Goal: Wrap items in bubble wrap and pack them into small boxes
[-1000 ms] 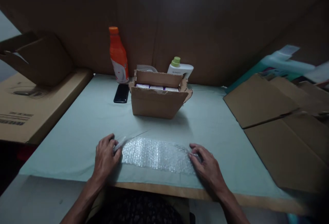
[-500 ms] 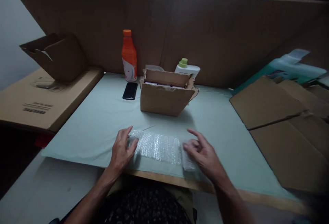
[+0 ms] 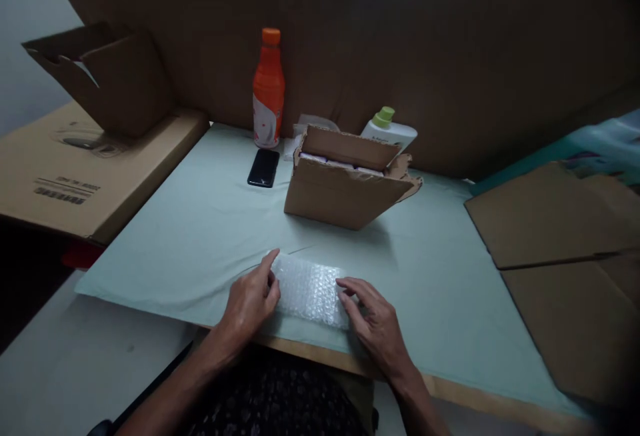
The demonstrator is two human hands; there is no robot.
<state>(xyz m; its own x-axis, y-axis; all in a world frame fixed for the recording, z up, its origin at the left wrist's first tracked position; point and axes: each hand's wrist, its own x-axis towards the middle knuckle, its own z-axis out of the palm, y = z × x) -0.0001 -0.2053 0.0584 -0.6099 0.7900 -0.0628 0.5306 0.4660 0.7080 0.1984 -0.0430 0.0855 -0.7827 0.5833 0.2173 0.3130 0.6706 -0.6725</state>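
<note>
A folded piece of clear bubble wrap [image 3: 309, 286] lies on the pale green table cover [image 3: 200, 223] near the front edge. My left hand [image 3: 251, 299] rests on its left end with fingers flat. My right hand [image 3: 373, 319] presses its right end, fingers spread on the wrap. Behind the wrap stands an open cardboard box [image 3: 345, 186] with white items inside.
An orange bottle [image 3: 269, 89], a black phone [image 3: 264, 167] and a white bottle with a green cap [image 3: 387, 129] stand at the back. Flat cardboard sheets [image 3: 550, 223] lie at the right. A large carton [image 3: 75, 169] with a small open box [image 3: 105, 76] is at the left. A cardboard wall rises behind.
The bubble wrap was spread wide and is now folded shorter. My right hand brought the right end over to the left, and both hands moved closer together.
</note>
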